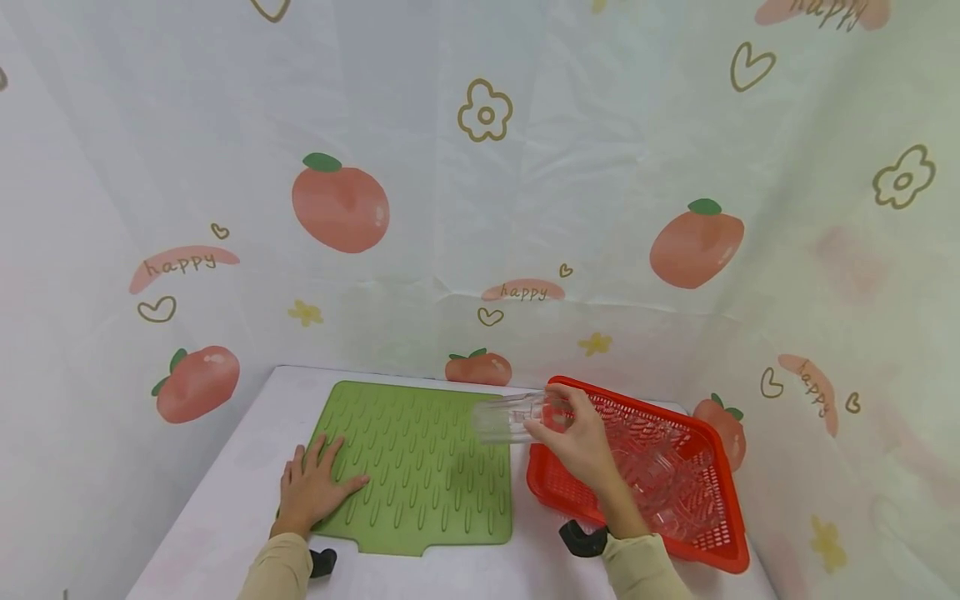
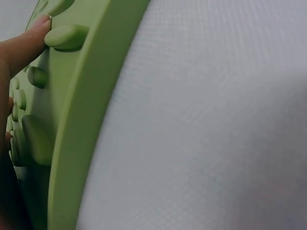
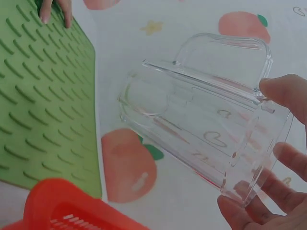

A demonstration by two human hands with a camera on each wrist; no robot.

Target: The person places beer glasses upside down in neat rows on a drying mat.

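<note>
My right hand (image 1: pixel 581 442) grips a clear mug (image 1: pixel 497 420) by one end, over the gap between the mat and the basket. The right wrist view shows the mug (image 3: pixel 192 125) lying sideways in the air, its handle (image 3: pixel 225 60) uppermost and thumb and fingertips around its near end. My left hand (image 1: pixel 311 493) rests with spread fingers on the left edge of the green ridged mat (image 1: pixel 420 450). In the left wrist view one finger (image 2: pixel 29 48) touches the mat (image 2: pixel 96 91) beside a raised ridge.
A red plastic basket (image 1: pixel 738 533) stands to the right of the mat, with several clear glass pieces (image 1: pixel 652 475) in it. Both lie on a white-covered table (image 1: pixel 232 500). A printed curtain (image 1: pixel 420 317) encloses the back and sides.
</note>
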